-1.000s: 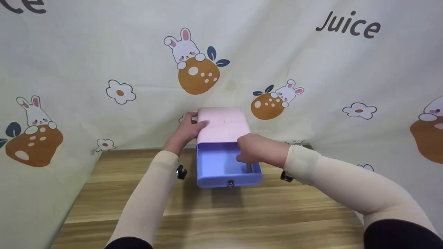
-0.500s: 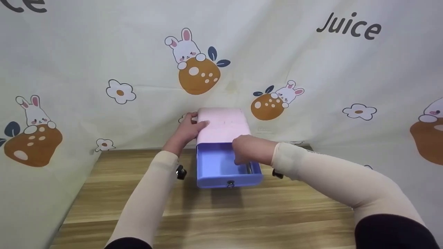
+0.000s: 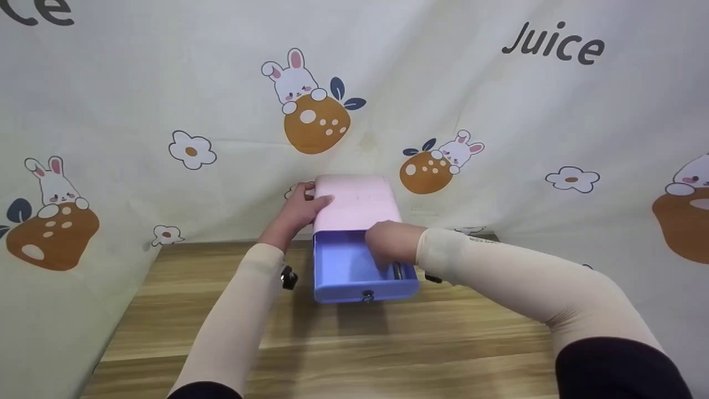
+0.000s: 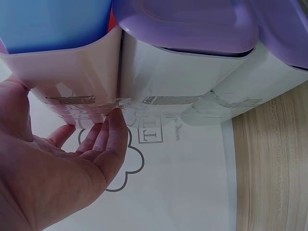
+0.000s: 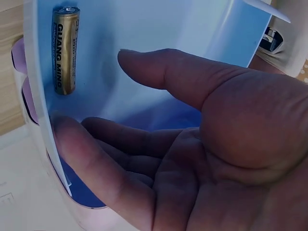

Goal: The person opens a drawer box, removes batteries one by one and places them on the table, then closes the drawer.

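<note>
A pink drawer case point(image 3: 357, 202) tops a stack, its blue drawer point(image 3: 338, 293) pulled out toward me. My left hand point(image 3: 299, 213) grips the case at its left side, thumb on top and fingers against the side wall. Inside the blue drawer, at its right side, lies a gold and black AA-type battery point(image 5: 66, 50). My right hand point(image 3: 390, 241) reaches into the drawer from the right. In the right wrist view its thumb and fingers are spread apart near the battery, holding nothing.
White cases point(image 4: 168, 72) with purple drawers point(image 4: 192, 24) sit under the pink one, shown in the left wrist view. The stack stands on a wooden table point(image 3: 354, 354). A white printed cloth point(image 3: 238, 111) hangs close behind it.
My right hand has moved left and lower into the drawer, its fingers now pointing down beside the battery. The left hand, the case and the drawer stay in place.
</note>
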Motion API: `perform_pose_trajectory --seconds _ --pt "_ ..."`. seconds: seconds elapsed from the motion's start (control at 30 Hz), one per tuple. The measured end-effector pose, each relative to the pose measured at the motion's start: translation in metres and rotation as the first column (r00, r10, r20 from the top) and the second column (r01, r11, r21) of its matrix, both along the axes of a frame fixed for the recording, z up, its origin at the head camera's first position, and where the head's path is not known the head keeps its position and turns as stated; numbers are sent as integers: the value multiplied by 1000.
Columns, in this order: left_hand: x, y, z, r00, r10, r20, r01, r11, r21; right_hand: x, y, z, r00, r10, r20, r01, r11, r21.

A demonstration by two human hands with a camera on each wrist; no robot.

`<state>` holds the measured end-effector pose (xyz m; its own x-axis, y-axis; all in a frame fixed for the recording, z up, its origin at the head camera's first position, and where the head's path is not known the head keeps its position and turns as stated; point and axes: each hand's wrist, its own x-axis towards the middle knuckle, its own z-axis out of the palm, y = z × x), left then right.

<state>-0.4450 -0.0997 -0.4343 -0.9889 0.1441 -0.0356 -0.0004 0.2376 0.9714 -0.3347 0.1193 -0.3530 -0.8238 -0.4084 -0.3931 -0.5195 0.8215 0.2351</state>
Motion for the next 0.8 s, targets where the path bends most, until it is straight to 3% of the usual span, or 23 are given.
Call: perform_pose_trajectory --seconds 0.3,0.53,0.8 --pt "0 1 0 1000 -1 -2 1 1000 -15 3 -8 -10 999 53 -8 -51 984 170" --pt "0 1 0 1000 7 7 -7 1000 -27 2 -4 -10 998 62 5 -62 985 161" --pt "0 0 1 1000 7 1 -7 1000 -20 -3 2 -10 981 195 -1 -193 970 146"
